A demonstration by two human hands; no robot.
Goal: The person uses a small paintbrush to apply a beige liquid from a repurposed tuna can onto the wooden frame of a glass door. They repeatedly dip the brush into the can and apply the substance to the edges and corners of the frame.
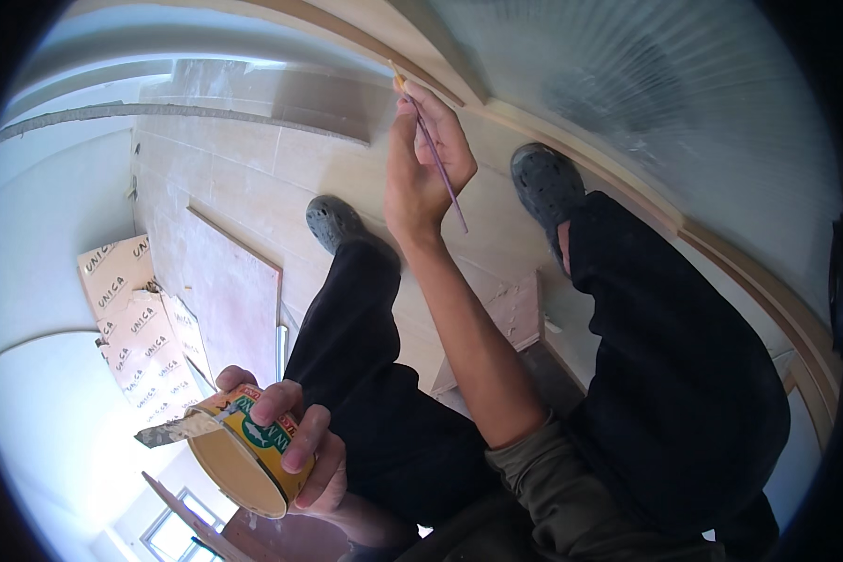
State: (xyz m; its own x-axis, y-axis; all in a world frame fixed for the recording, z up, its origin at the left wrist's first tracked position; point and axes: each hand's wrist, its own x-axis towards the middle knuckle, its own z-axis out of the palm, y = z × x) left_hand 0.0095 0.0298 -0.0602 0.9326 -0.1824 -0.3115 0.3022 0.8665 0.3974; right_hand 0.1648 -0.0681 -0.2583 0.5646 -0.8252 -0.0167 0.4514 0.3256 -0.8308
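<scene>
My right hand (432,158) pinches a slim paintbrush (444,175) with a purple handle. Its fine tip points up, overlapping the wooden trim (428,79) in the view; whether it touches cannot be told. Low on the left, my left hand (319,449) wraps around a yellow-labelled tin can (296,485), tilted with its mouth toward me. Cream or beige paint (228,467) coats its inside. A flat, paint-crusted strip (165,432) juts out over the can's rim; its hidden end cannot be made out.
A frosted or dusty panel (646,91) stands beyond the trim at upper right. A board (235,281) and printed cardboard (137,330) lie left on the tiled floor (253,158). Below my right forearm sits a wooden box or step (520,309). My shoes (334,218) stand apart.
</scene>
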